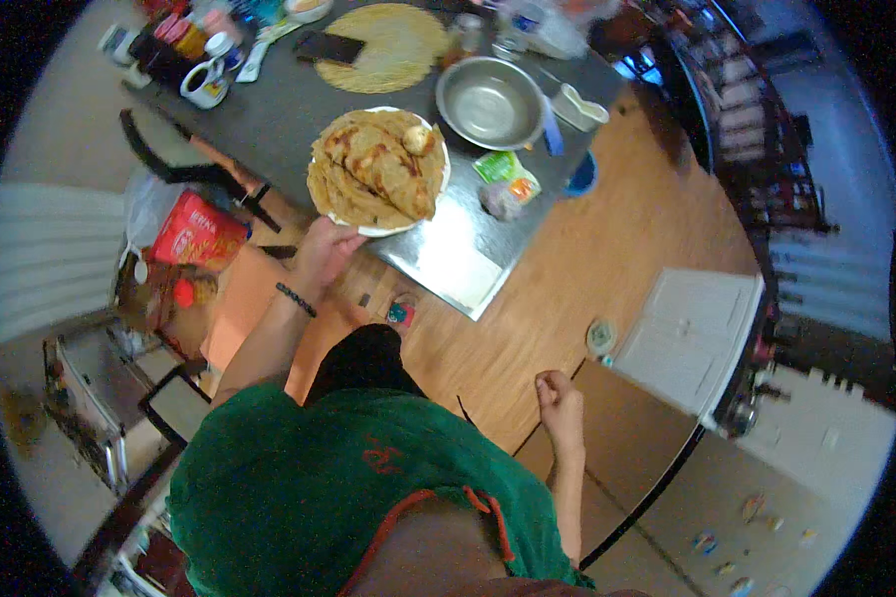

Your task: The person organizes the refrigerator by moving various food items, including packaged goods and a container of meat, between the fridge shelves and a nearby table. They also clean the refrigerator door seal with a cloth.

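My left hand [324,251] grips the near rim of a white plate [382,230] at the edge of a dark table [289,109]. The plate carries a stack of browned flatbreads [376,167] with a small pale ball of food at its far side. A dark beaded bracelet sits on that wrist. My right hand [560,396] hangs by my side over the wooden floor, fingers curled into a loose fist with nothing in them. My green top fills the lower middle of the view.
On the table stand a steel bowl [492,101], a round woven mat [388,45], a white mug [205,84], a small green packet [508,174] and several jars. A red bag [195,234] sits on the floor left. A white cabinet [695,333] stands at right.
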Action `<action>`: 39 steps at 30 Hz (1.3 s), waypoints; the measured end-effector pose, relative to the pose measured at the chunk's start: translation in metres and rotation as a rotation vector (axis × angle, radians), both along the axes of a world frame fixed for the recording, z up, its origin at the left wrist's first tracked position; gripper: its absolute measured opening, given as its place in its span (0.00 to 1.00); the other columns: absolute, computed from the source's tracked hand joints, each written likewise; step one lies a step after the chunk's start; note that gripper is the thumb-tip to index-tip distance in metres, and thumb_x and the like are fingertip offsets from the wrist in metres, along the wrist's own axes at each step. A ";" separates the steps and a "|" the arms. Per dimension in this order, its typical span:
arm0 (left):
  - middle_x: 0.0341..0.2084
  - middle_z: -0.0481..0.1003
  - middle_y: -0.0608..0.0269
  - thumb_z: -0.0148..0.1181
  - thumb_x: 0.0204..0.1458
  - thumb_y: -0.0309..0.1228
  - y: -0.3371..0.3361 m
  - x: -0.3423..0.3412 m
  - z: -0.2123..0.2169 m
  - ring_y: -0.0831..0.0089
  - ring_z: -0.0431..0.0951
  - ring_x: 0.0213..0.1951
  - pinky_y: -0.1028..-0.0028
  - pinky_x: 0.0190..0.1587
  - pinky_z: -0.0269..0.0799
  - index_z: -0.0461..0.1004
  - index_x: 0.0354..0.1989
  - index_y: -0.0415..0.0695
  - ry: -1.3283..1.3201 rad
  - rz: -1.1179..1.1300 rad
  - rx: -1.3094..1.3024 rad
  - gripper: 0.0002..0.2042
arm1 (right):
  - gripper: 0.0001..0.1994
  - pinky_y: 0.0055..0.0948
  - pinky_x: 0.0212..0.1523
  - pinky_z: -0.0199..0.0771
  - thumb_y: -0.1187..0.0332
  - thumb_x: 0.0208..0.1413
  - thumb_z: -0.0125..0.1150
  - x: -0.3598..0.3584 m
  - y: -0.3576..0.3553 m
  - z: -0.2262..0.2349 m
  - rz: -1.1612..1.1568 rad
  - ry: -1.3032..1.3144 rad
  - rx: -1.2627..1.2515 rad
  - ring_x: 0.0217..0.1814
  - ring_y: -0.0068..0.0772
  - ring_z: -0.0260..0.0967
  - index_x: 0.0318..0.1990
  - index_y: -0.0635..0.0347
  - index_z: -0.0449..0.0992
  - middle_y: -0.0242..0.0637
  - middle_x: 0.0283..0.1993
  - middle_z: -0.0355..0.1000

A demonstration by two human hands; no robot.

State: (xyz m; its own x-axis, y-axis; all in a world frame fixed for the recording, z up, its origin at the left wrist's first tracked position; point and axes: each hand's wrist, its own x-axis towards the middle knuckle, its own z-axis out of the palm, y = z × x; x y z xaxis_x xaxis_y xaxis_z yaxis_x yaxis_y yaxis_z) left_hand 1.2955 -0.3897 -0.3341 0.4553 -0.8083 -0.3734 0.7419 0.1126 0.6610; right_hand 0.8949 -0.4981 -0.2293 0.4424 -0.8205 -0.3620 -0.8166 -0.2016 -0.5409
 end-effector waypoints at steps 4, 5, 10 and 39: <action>0.50 0.69 0.54 0.50 0.48 0.17 -0.003 -0.062 0.029 0.66 0.72 0.50 0.71 0.52 0.69 0.62 0.53 0.32 0.020 -0.211 0.023 0.21 | 0.06 0.26 0.26 0.65 0.72 0.55 0.55 -0.086 0.024 -0.001 -0.205 -0.045 -0.033 0.26 0.25 0.66 0.35 0.66 0.73 0.40 0.27 0.73; 0.50 0.69 0.55 0.50 0.48 0.17 -0.004 -0.077 0.029 0.66 0.72 0.50 0.71 0.51 0.70 0.62 0.53 0.32 0.018 -0.268 0.009 0.20 | 0.06 0.26 0.28 0.66 0.72 0.55 0.55 -0.113 0.034 0.000 -0.258 -0.054 -0.079 0.27 0.26 0.67 0.35 0.67 0.73 0.40 0.28 0.73; 0.49 0.69 0.54 0.51 0.46 0.17 -0.045 -0.167 0.068 0.66 0.72 0.50 0.70 0.51 0.70 0.63 0.52 0.34 -0.046 -0.635 -0.099 0.21 | 0.07 0.31 0.37 0.70 0.71 0.53 0.55 -0.214 0.128 0.042 -0.696 0.001 -0.309 0.35 0.39 0.71 0.35 0.65 0.73 0.46 0.33 0.72; 0.48 0.70 0.50 0.50 0.44 0.19 -0.003 -0.502 0.313 0.62 0.73 0.49 0.68 0.50 0.73 0.62 0.52 0.31 0.165 -2.120 -0.154 0.23 | 0.04 0.43 0.30 0.65 0.71 0.46 0.57 -0.220 0.548 0.207 -1.808 0.971 -0.876 0.29 0.50 0.67 0.25 0.61 0.71 0.44 0.26 0.69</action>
State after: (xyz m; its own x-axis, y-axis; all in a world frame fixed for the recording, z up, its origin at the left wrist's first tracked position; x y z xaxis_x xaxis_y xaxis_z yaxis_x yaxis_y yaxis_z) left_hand 0.7937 -0.3923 -0.0214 -0.9777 0.0565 -0.2023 -0.1791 -0.7274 0.6624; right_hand 0.6748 0.0503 -0.0228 -0.7704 -0.0581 0.6349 -0.2388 0.9496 -0.2029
